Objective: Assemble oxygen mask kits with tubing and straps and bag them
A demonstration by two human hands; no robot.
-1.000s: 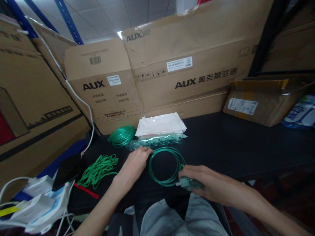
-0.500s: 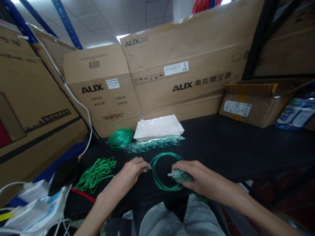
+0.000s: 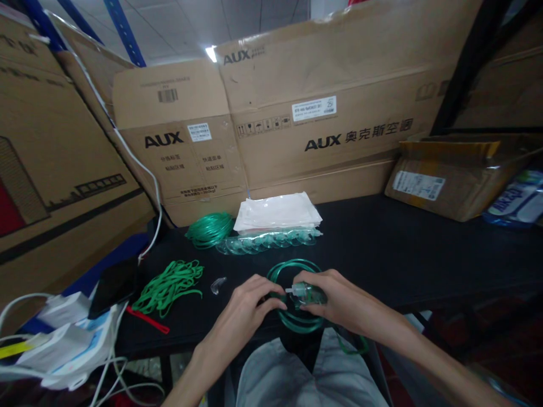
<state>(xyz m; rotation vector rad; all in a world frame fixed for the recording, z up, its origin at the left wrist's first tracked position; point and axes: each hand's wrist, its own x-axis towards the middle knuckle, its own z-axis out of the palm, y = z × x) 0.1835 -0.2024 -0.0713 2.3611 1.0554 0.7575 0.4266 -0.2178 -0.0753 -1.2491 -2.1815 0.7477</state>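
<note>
My right hand (image 3: 335, 299) is closed round a clear green plastic mask piece with a white nozzle (image 3: 303, 293), held just above the near edge of the black table (image 3: 403, 249). A coil of green tubing (image 3: 297, 271) hangs under and behind it. My left hand (image 3: 250, 308) pinches the tubing end right beside the nozzle. A small clear plastic piece (image 3: 218, 284) lies on the table left of my left hand.
Behind are a row of clear green masks (image 3: 267, 242), a stack of white plastic bags (image 3: 278, 212), a bundle of green tubing (image 3: 208, 229) and green elastic bands (image 3: 172, 285). A black phone (image 3: 112, 285) lies left. AUX cartons (image 3: 297, 113) wall the back; a brown box (image 3: 441, 175) sits right.
My left hand came back from the row of masks to the tubing end and closed on it. My right hand lifted the mask piece toward it. A small clear piece now lies on the table.
</note>
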